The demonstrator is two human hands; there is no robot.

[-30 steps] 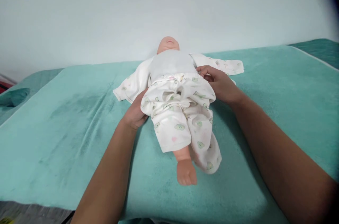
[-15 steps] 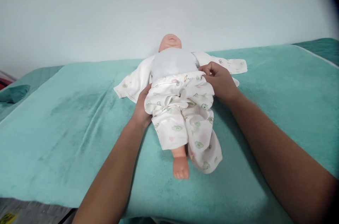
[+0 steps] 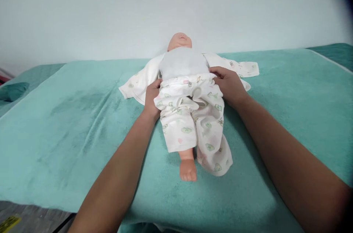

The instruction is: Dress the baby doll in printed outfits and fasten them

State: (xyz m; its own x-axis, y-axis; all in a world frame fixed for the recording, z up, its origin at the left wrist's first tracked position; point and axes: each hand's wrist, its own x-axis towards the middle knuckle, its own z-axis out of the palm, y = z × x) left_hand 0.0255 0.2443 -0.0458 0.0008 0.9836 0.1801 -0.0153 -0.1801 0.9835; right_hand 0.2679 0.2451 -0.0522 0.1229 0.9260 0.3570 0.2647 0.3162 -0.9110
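Observation:
A baby doll [image 3: 179,42] lies on its back, head toward the wall. White printed trousers [image 3: 182,130] with green cloud shapes cover its hips and legs, bunched at the middle. One bare foot [image 3: 188,170] shows below the left-hand trouser leg; the other leg's end hangs over any foot inside. My left hand [image 3: 152,97] is closed on the trousers' waistband at the left hip. At the right hip my right hand [image 3: 227,83] pinches the waistband, its fingertips partly hidden. A white printed top [image 3: 145,78] has its sleeves spread to both sides, with the pale torso [image 3: 183,63] between.
A turquoise sheet [image 3: 68,144] covers the bed or table under the doll. Behind it rises a pale wall [image 3: 110,12]. Grey floor with a yellow marking [image 3: 10,222] shows at the lower left.
My left hand has moved up from the side of the trousers to the waistband. The waistband's left side sits slightly higher. My right hand stays at the right hip.

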